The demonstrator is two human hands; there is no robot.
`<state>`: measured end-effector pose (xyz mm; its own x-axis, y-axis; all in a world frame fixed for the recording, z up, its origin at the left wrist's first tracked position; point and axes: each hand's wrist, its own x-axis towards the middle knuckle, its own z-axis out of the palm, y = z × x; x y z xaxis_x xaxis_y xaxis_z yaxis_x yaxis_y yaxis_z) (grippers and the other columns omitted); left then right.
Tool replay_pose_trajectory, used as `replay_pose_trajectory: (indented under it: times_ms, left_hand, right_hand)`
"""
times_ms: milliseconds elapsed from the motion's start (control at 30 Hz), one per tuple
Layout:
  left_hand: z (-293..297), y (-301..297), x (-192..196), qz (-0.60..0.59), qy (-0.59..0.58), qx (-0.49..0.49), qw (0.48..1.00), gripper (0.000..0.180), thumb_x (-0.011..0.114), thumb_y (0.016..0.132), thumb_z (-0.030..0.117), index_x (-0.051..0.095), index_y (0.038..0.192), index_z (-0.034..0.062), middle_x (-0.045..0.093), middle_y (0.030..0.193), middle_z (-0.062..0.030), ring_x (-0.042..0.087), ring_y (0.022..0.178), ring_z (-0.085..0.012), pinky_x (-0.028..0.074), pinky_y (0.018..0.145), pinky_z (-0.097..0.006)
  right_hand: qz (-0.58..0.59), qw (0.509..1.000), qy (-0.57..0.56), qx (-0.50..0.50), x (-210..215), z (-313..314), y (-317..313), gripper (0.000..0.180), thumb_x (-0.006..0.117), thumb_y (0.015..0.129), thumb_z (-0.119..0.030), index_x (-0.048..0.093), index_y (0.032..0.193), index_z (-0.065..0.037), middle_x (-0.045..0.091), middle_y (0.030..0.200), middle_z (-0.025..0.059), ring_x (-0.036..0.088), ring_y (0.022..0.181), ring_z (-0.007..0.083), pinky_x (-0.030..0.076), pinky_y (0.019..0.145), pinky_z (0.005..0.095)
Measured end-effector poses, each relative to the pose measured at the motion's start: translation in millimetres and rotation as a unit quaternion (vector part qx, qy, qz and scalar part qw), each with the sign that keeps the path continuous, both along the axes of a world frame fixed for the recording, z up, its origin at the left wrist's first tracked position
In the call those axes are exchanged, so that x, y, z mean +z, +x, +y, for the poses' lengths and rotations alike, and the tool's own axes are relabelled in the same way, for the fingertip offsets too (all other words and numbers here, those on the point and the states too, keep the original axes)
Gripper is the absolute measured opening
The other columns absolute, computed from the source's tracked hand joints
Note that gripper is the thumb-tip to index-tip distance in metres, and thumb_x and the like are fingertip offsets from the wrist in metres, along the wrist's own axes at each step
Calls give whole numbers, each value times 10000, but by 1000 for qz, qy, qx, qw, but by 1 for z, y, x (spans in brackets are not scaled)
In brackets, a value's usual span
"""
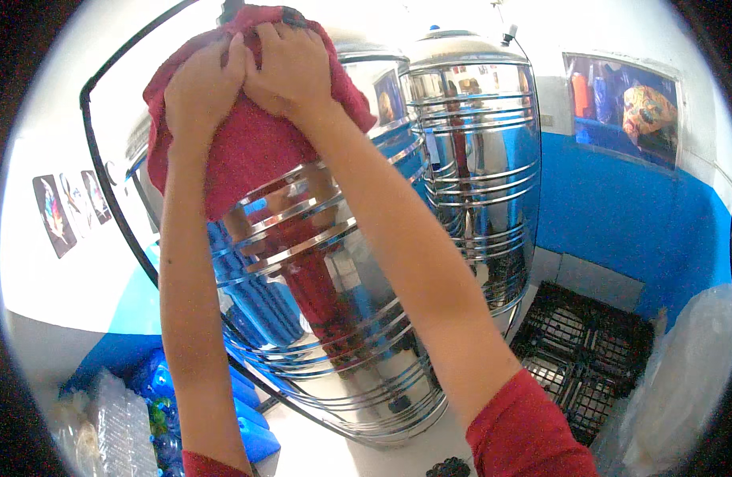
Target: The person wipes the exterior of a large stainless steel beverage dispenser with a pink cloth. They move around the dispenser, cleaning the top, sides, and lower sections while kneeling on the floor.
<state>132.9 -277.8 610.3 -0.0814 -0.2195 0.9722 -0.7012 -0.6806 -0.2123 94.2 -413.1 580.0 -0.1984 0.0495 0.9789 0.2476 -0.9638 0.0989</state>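
- A red cloth (pixel 247 135) is draped over the upper part of a large polished steel tank (pixel 334 334), high in the view, and hangs down its shoulder on the near side.
- The left hand (pixel 203 83) lies on the cloth with fingers curled, gripping the fabric and pressing it against the tank.
- The right hand (pixel 290 67) sits just beside it, touching the left hand, fingers also bunched on the cloth near the top of the tank.
- Both forearms rise from the lower edge; the right one ends in a red sleeve (pixel 525 433).
- The tank has raised horizontal ribs and mirrors a figure in red clothing and blue shapes.
- A second ribbed steel tank (pixel 477 167) stands just behind it to the right, close beside it.
- A black pipe (pixel 112 199) curves around the left of the near tank.
- Blue plastic containers (pixel 247 413) lie at the lower left, by the tank's base.
- A black plastic crate (pixel 588 350) rests on the floor to the right, below a blue-painted wall (pixel 620 215).
- Clear plastic sheeting (pixel 684 374) bulges at the far right.
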Motion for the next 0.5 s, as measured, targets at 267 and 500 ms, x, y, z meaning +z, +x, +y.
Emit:
replay_pose_trajectory:
  times_ms: [267, 500]
  left_hand:
    - [-12, -10, -151, -69, 52, -89, 992, 535, 478, 954, 183, 355, 1436, -15, 403, 1438, -269, 396, 1302, -448, 246, 1136, -519]
    - [16, 16, -241, 112, 104, -169, 974, 655, 567, 940, 210, 260, 1466, -33, 288, 1487, -327, 294, 1383, -464, 247, 1147, -484]
  right_hand:
    - [-10, 993, 115, 12, -154, 12, -20, 577, 495, 914, -304, 429, 1335, 83, 431, 1369, 316, 385, 1297, 479, 204, 1147, 571]
    - [90, 991, 84, 44, -235, 22, -66, 471, 521, 925, -237, 504, 1265, 89, 495, 1286, 334, 450, 1209, 498, 280, 1084, 568]
